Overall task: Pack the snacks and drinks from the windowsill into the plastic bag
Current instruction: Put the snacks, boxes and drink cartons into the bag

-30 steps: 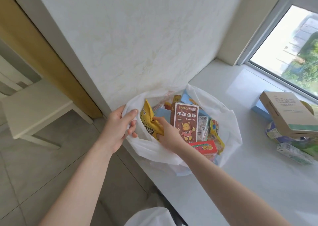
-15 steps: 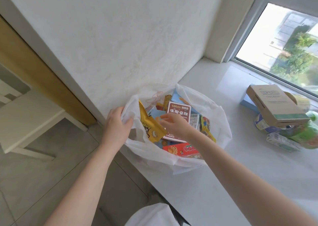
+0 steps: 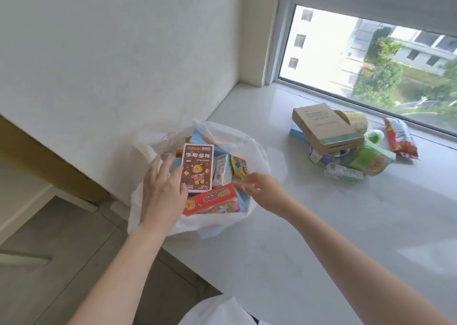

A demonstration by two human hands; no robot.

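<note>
A pale stone windowsill (image 3: 309, 225) runs under a bright window, and the white plastic bag (image 3: 249, 149) sits at its near-left edge, right where the sill drops to the floor. The left hand (image 3: 162, 193) lies with straight, spread fingers against the bag's left rim and the brown bear-print box (image 3: 197, 170); its grip is wide and holds nothing. The right hand (image 3: 262, 192) hovers over the bag's right rim, motion-blurred, fingers apparently loose and empty.

The bag looks crammed, and the red snack box (image 3: 212, 199) rides high at the near rim. Perched at the edge, the bag could tip or spill floorward if the left hand lets go or more weight lands on that side.

Still unpacked, near the far edge by the glass: a cardboard box (image 3: 326, 129) atop green drink bottles (image 3: 368, 156), a small carton (image 3: 342, 173) and a red snack packet (image 3: 400, 138). What lies beneath the cardboard box is hidden, as are the bag's lower contents.
</note>
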